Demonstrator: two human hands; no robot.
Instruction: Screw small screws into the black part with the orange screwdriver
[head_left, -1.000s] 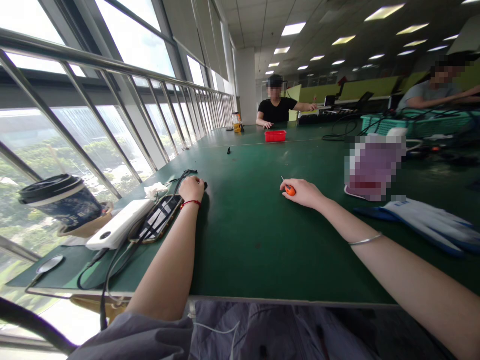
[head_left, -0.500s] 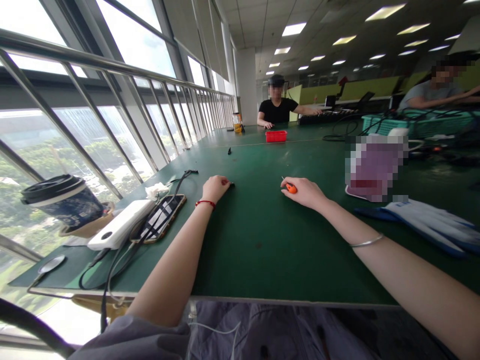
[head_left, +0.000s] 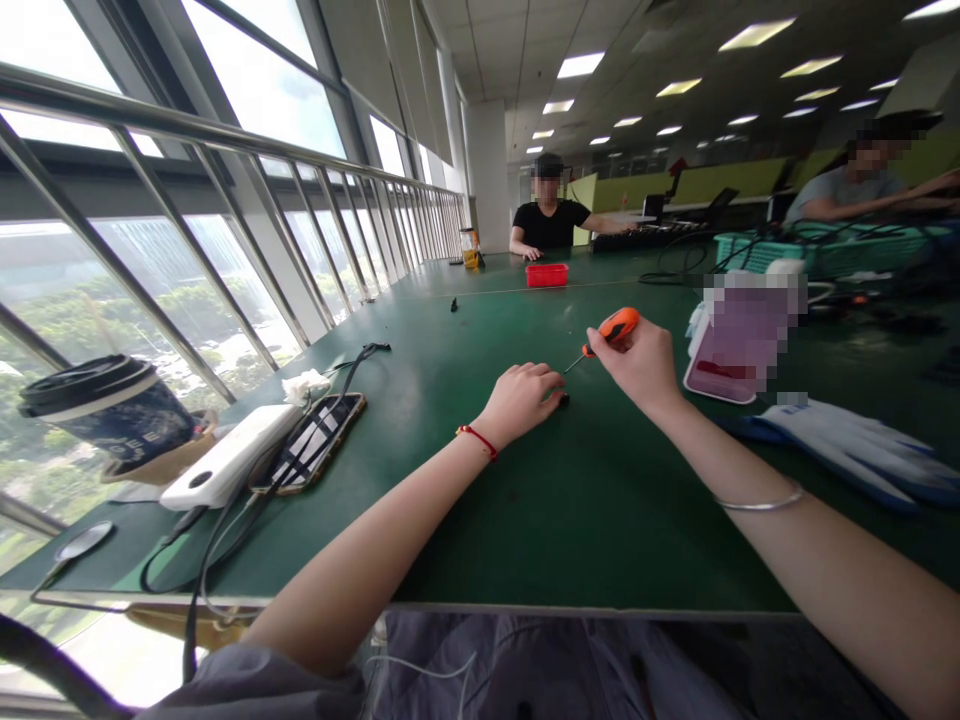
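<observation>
Over the middle of the green table, my left hand is closed, its fingertips on a small black piece that they mostly cover. Its exact kind cannot be made out. Gripped in my right hand is a screwdriver with an orange and black handle. The thin metal shaft slants down to the left, its tip just above and beside the left fingertips. I cannot tell whether the tip touches anything.
A phone, white power bank, cables and a cup lie left. Right are gloves and a purple-pink, blurred object. Farther off stand a red tray and teal basket. One person sits opposite, another far right.
My left hand has moved right with the small black piece. My right hand has lifted and turned the screwdriver, which now points down toward the left hand; the two hands are closer together.
</observation>
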